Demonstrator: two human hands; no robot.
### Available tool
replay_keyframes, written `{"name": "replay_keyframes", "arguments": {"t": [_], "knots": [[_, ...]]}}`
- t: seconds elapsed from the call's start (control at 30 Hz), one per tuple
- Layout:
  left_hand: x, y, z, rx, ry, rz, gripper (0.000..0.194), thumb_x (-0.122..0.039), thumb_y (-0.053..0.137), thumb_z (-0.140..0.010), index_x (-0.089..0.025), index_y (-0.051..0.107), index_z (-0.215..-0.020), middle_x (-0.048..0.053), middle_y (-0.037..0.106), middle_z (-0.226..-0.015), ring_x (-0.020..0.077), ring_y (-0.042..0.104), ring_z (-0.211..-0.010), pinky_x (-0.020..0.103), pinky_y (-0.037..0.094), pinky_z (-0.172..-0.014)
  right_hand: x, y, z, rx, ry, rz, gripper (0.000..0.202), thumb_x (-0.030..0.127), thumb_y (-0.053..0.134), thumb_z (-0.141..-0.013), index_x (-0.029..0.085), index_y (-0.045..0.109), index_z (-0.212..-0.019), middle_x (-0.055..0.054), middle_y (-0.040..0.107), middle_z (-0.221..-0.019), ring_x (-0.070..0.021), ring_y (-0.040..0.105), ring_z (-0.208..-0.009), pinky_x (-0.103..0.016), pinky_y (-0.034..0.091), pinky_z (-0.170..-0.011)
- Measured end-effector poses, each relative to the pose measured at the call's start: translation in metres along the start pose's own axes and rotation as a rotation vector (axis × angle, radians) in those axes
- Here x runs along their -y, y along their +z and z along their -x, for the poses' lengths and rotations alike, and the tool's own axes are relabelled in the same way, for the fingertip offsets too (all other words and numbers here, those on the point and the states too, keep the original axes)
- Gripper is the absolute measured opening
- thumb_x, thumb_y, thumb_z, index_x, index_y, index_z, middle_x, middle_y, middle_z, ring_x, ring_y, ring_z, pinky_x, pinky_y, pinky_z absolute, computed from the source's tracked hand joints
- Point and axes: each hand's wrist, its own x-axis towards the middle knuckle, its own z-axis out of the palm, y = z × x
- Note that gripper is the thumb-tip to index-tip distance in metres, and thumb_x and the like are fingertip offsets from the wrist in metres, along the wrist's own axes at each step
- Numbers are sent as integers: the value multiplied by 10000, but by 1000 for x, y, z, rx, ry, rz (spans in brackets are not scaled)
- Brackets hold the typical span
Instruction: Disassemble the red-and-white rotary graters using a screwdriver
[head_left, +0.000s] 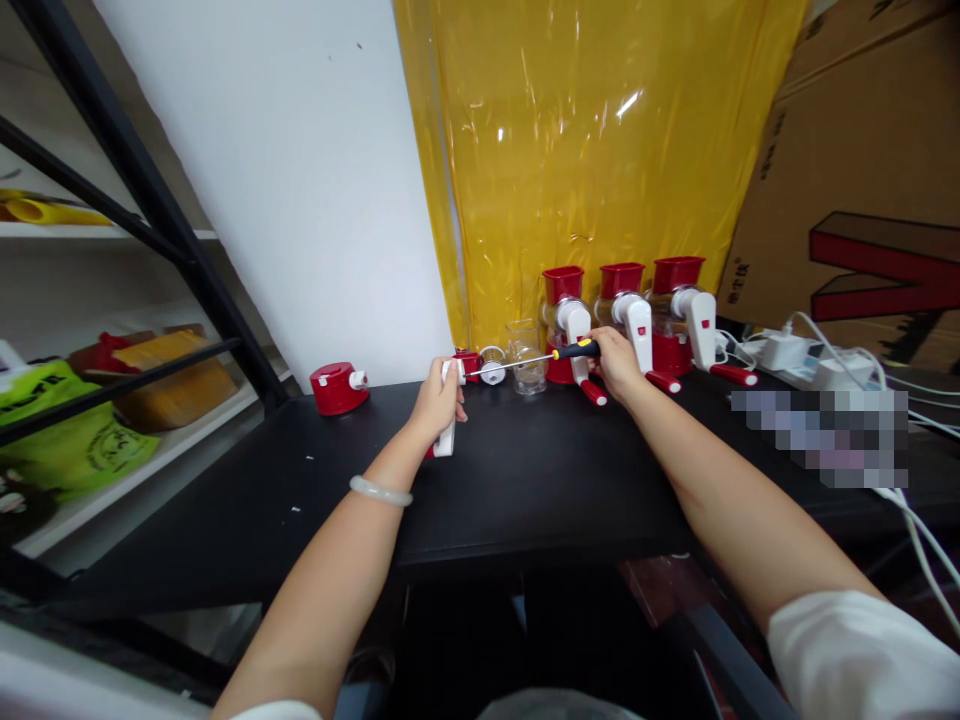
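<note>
My left hand (438,402) is closed round a white crank handle (445,440), its lower part hanging below the fingers. In my right hand (616,362) is a screwdriver (576,349) with a black and yellow grip. Its long shaft points left and the tip reaches the handle's white end by my left fingers; whether it sits in a screw is too small to tell. Behind the shaft stand a clear plastic housing (527,362) and a round white-rimmed part (492,366). A red base (340,389) with a white knob sits farther left.
Several assembled red and white rotary graters (628,315) line the back right, their handles jutting forward. White chargers and cables (840,365) lie at the right of the black table (510,500). A cardboard box (847,150) leans behind. Black shelf posts (142,215) stand left.
</note>
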Motion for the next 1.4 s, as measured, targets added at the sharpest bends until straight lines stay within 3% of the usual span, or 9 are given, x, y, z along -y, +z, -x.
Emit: {"name": "replay_keyframes", "arguments": {"t": [0.2, 0.33, 0.47, 0.6, 0.87, 1.07, 1.17, 1.27, 1.4], "knots": [[3, 1, -1, 1, 15, 39, 350, -556, 324, -974, -236, 439, -1060, -90, 518, -583, 114, 552, -352, 216, 457, -368, 13, 4, 8, 45, 13, -225, 119, 336, 557, -713, 233, 519, -758, 32, 562, -671, -106, 524, -496, -230, 423, -440], [4, 1, -1, 8, 16, 58, 347, -560, 327, -972, -239, 440, -1041, -92, 517, -583, 115, 550, -349, 219, 459, -363, 14, 4, 8, -23, 20, -183, 267, 489, 543, -789, 225, 566, -760, 8, 578, -654, -121, 547, -491, -236, 415, -420], [1, 1, -1, -6, 20, 93, 348, -556, 330, -974, -233, 439, -1043, -92, 511, -577, 116, 543, -341, 221, 453, -349, 7, 3, 5, -58, -46, -8, 416, 629, 546, -814, 219, 593, -764, 27, 513, -530, -90, 417, -371, -224, 332, -358], [-3, 1, -1, -28, 21, 107, 343, -542, 322, -979, -226, 437, -1046, -92, 502, -564, 120, 535, -332, 221, 442, -335, 3, 2, 3, -42, -67, 61, 274, 493, 635, -778, 223, 594, -782, 52, 489, -536, -72, 382, -372, -206, 307, -353], [-3, 2, 1, -23, 35, 102, 356, -555, 330, -974, -225, 444, -1042, -90, 504, -568, 110, 534, -337, 214, 450, -350, 14, 2, 8, 53, 49, -275, 197, 291, 576, -639, 246, 515, -821, 44, 551, -642, -111, 514, -495, -245, 452, -469], [-2, 1, -1, -27, 25, 110, 342, -547, 320, -978, -230, 433, -1036, -93, 507, -560, 112, 534, -334, 208, 439, -346, 10, 3, 6, 17, 36, -202, 356, 593, 556, -784, 241, 504, -797, 25, 573, -610, -126, 527, -450, -256, 428, -426], [-4, 1, -1, -37, 17, 101, 327, -534, 319, -982, -231, 429, -1033, -94, 506, -561, 111, 530, -329, 208, 437, -344, 4, 3, 4, -4, -8, -67, 500, 741, 530, -781, 243, 488, -764, 65, 443, -462, -108, 417, -349, -257, 397, -390], [-7, 0, 0, -45, 8, 75, 309, -517, 320, -985, -229, 428, -1021, -95, 500, -558, 110, 530, -327, 205, 435, -345, 2, 4, 4, -7, -2, 16, 393, 607, 636, -775, 245, 487, -753, 102, 337, -395, -96, 344, -318, -249, 387, -385], [-8, 0, 1, -43, -3, 50, 312, -517, 322, -985, -227, 431, -1021, -95, 498, -554, 111, 537, -332, 202, 439, -350, 6, 3, 6, 13, 46, -112, 214, 350, 650, -713, 241, 477, -778, 82, 454, -497, -92, 402, -374, -242, 412, -414]]}}
